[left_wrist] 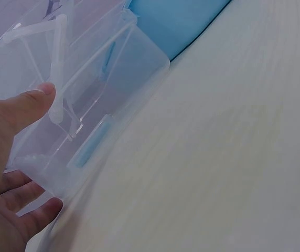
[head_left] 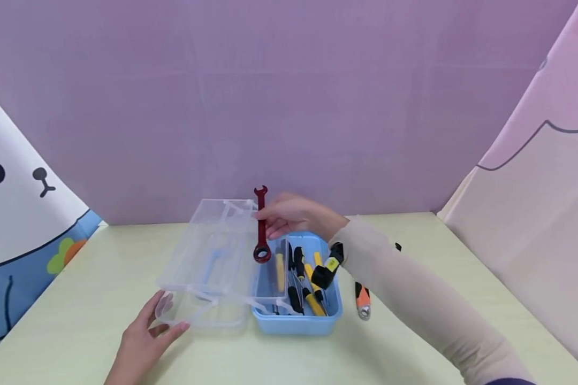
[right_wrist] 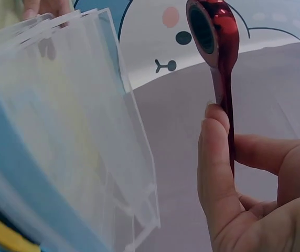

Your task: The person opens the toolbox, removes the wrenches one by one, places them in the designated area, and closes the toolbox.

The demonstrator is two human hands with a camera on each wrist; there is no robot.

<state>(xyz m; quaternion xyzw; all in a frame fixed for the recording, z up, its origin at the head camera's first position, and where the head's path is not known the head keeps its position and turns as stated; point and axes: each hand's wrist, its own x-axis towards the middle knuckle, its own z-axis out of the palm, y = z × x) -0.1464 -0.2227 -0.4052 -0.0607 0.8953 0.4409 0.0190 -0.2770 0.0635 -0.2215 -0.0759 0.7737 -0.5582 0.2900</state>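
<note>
My right hand (head_left: 289, 214) pinches a shiny red combination wrench (right_wrist: 226, 52) between thumb and fingers. In the head view the wrench stands nearly upright, open end up and ring end down, raised over the blue toolbox (head_left: 296, 324). My left hand (head_left: 142, 337) holds the outer edge of the toolbox's clear plastic lid (left_wrist: 134, 63), which is swung out to the left. In the left wrist view the thumb lies over the plastic and the other fingers curl at its lower corner. A clear tray (head_left: 272, 291) on folding arms overlaps the box's left part.
Inside the box lie several screwdrivers (head_left: 313, 303) with yellow and black handles. On the table (head_left: 404, 342) to its right, an orange and black tool (head_left: 363, 302) is partly hidden by my right forearm. A purple backdrop (head_left: 289, 107) rises behind the table, with cartoon-printed cloth at both sides.
</note>
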